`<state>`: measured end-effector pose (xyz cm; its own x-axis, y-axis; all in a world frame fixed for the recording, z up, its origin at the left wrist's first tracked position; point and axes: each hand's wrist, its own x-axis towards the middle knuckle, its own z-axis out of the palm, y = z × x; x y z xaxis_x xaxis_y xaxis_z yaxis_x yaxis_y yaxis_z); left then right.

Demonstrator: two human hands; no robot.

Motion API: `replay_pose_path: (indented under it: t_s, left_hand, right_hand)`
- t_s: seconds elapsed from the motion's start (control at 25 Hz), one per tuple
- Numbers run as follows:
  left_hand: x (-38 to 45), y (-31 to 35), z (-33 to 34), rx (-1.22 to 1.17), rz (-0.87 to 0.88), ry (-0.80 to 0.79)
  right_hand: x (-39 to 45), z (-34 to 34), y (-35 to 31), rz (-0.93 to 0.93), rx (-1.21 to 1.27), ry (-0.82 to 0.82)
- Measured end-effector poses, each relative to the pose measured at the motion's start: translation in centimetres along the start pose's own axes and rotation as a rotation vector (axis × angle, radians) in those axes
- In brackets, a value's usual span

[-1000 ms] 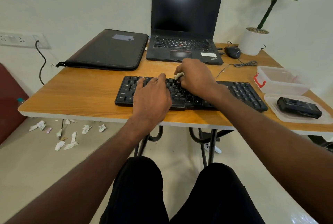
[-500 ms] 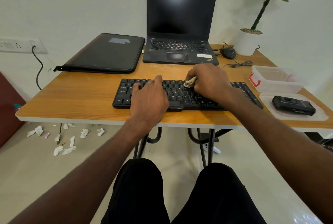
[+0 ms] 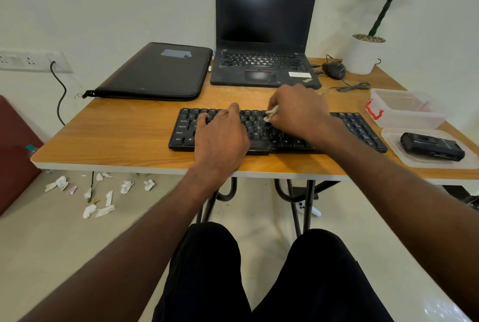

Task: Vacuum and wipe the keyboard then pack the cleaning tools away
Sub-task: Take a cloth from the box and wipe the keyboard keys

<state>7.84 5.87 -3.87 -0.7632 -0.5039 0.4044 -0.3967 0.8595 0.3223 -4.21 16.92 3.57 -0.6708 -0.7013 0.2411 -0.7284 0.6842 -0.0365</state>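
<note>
- Black keyboard (image 3: 363, 130) lies across mid-frame on the desk (image 3: 124, 137), near its front edge; same spot as a second ago, I see no shift.
- My left hand (image 3: 220, 137) rests flat on the keyboard's left half, fingers spread and relaxed over the keys, holding nothing. It stays planted as before.
- My right hand (image 3: 300, 112) pinches a small whitish wipe (image 3: 270, 114) against the upper key rows, centre of the keyboard. Versus half a second back it sits a touch further toward the frame's right and the back rows.
- Black handheld vacuum (image 3: 431, 146) lies on a clear lid (image 3: 394, 150), right edge of frame, just right of the keyboard; unmoved.
- Clear container (image 3: 407, 112) with red clip behind the lid, apart from both hands.
- Open laptop (image 3: 264, 31) upper centre, black sleeve (image 3: 158, 73) upper left of it, mouse (image 3: 334, 70) and potted plant (image 3: 368, 52) upper right.
- Crumpled paper scraps (image 3: 103, 197) on the floor, lower left.
</note>
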Motion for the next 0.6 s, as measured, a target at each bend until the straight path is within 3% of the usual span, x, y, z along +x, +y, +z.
replay_pose_path:
  t_s: [0.16, 0.36, 0.6]
  left_hand:
    - [0.1, 0.0, 0.1, -0.007, 0.004, -0.006]
    - [0.1, -0.1, 0.2, 0.010, 0.018, -0.004]
    - [0.1, -0.1, 0.1, 0.004, 0.014, -0.012]
  right_hand:
    - [0.6, -1.4, 1.4, 0.069, -0.140, -0.121]
    - [0.9, 0.4, -0.2, -0.077, 0.065, -0.031]
    - [0.7, 0.3, 4.5, 0.025, 0.001, -0.011]
